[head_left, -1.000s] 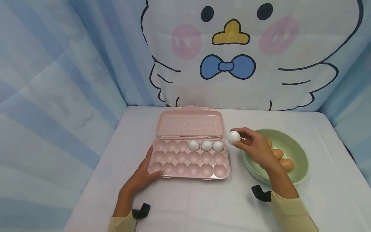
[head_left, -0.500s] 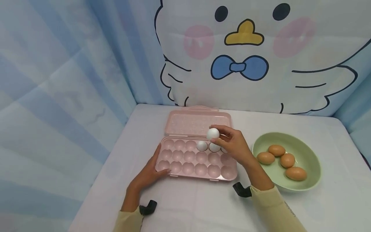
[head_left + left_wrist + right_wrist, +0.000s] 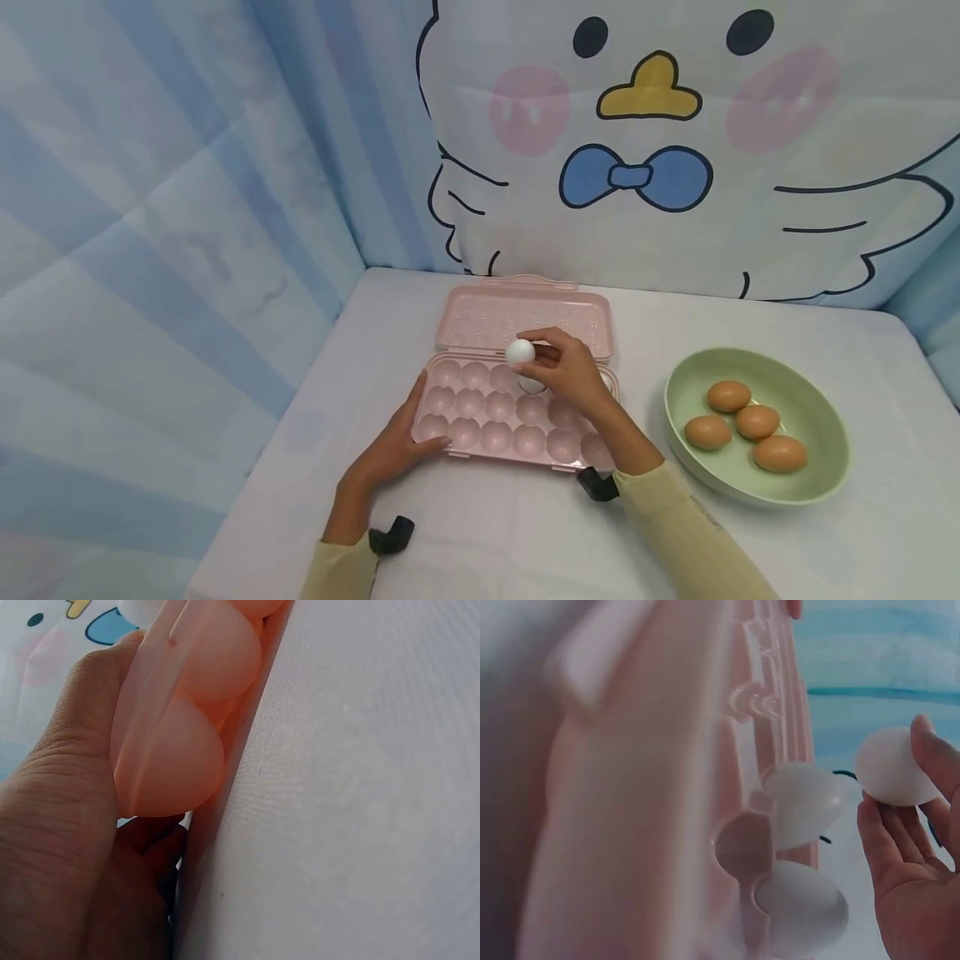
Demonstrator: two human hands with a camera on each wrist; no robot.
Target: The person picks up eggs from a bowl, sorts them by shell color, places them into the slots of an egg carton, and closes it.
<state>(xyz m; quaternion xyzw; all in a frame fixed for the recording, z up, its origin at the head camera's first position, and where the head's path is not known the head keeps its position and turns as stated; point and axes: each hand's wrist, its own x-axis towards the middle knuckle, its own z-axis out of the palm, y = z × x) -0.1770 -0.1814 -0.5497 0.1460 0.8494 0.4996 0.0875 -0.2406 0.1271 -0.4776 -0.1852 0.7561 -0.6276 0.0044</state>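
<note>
A pink plastic egg carton [image 3: 497,437] lies open on the table, its lid [image 3: 480,312] folded back. My left hand [image 3: 392,452] grips its left end, thumb at the front corner; in the left wrist view the thumb [image 3: 90,697] lies along the rim beside the rounded cups [image 3: 172,765]. Between thumb and fingertips, my right hand [image 3: 573,377] pinches a white egg [image 3: 520,352] above the carton's back row. White eggs sit in that row, partly hidden by this hand. The right wrist view shows two seated eggs [image 3: 804,909] below the held egg [image 3: 889,771].
To the right stands a green bowl [image 3: 834,454] with several brown eggs [image 3: 780,454] in it. A white cloth [image 3: 480,533] covers the table. Behind hangs a curtain [image 3: 645,250] with a cartoon bird, and blue striped fabric [image 3: 187,292] borders the left side.
My right hand has carried the white egg leftward from beside the bowl to over the carton's back row. My left hand keeps its grip on the carton. The head view has shifted slightly.
</note>
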